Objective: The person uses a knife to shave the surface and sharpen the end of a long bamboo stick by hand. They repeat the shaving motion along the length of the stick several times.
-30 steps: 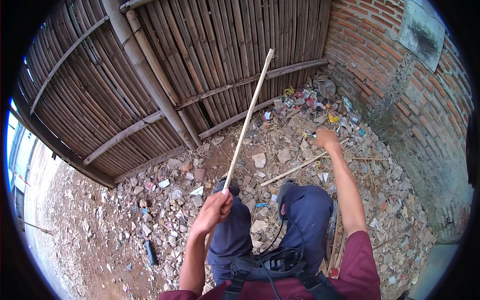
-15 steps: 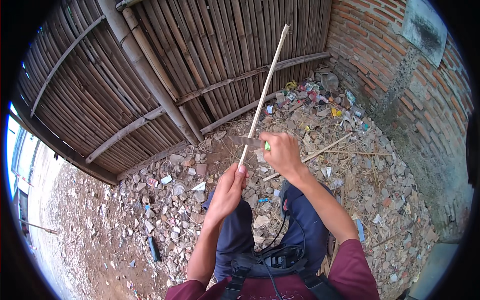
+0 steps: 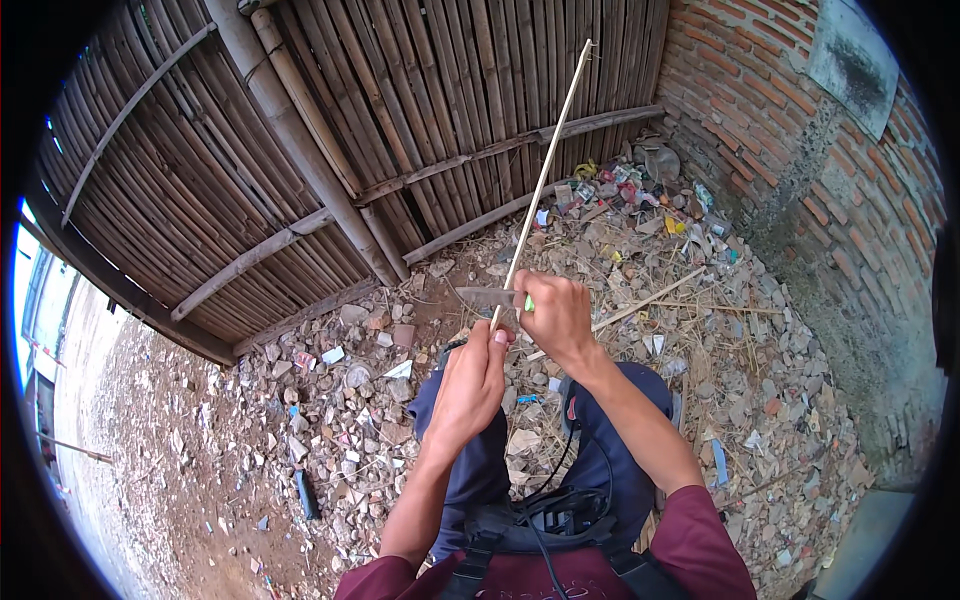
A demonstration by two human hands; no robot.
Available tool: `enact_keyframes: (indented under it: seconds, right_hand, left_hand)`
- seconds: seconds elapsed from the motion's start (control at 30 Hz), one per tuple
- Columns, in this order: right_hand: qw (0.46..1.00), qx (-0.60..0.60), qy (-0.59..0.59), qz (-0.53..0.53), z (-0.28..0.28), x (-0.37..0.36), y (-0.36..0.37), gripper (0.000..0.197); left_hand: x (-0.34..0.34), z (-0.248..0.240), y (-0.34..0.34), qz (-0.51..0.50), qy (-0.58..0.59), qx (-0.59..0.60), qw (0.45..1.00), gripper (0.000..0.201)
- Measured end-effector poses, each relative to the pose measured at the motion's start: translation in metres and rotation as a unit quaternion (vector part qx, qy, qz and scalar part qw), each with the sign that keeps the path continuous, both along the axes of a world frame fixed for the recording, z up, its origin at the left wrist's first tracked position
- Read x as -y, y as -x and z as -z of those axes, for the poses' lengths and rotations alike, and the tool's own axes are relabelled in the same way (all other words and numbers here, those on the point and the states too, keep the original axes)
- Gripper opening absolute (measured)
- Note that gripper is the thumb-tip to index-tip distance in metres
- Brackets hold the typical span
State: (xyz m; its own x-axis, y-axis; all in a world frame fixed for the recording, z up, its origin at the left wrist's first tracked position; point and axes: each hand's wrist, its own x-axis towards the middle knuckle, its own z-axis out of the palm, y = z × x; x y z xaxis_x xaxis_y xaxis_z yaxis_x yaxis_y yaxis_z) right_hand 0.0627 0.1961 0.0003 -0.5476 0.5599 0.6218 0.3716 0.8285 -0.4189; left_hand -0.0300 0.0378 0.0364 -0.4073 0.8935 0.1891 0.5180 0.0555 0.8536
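Note:
A long, pale bamboo strip [image 3: 549, 160] slants up and away in front of me, its far tip showing a few loose fibres. My left hand [image 3: 470, 385] is closed round its near end, thumb on top. In my right hand [image 3: 560, 315] is a knife [image 3: 487, 296] with a green handle, most of which the fingers hide. The blade points left and lies across the strip, just beyond my left thumb. Whether the edge bites into the bamboo cannot be made out.
A bamboo-slat wall [image 3: 440, 90] rises ahead and meets a brick wall [image 3: 800, 170] at right. Stony ground with scattered litter [image 3: 640, 185] surrounds my knees. More pale strips [image 3: 650, 298] lie right of my hands. A cable [image 3: 545, 490] hangs by my lap.
My left hand has shifted slightly right, and the strip's far tip has moved up and right. The knife has come nearer to my left hand, lower along the strip.

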Motion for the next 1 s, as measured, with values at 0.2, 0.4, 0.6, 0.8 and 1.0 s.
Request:
enact_keyframes:
  seconds: [0.2,0.4,0.6,0.8,1.0]
  right_hand:
    - [1.0,0.001,-0.008,-0.003,0.001,0.006,0.002,0.012]
    - [0.999,0.033,0.0,-0.002,0.003,0.01,0.004,0.017]
    - [0.999,0.04,-0.028,-0.005,0.01,0.004,0.003,0.021]
    - [0.998,0.06,-0.029,0.003,0.012,0.007,0.006,0.02]
    - [0.996,0.065,-0.03,0.046,0.01,-0.007,0.008,0.01]
  left_hand:
    - [-0.002,0.021,0.0,-0.04,-0.002,-0.135,0.99,0.019]
    - [-0.007,0.027,0.0,-0.039,0.008,-0.137,0.99,0.019]
    - [-0.008,0.016,-0.007,-0.076,0.059,-0.172,0.98,0.016]
    - [-0.01,0.021,-0.003,-0.093,0.058,-0.175,0.978,0.013]
    - [-0.014,0.023,-0.007,-0.099,0.076,-0.195,0.973,0.019]
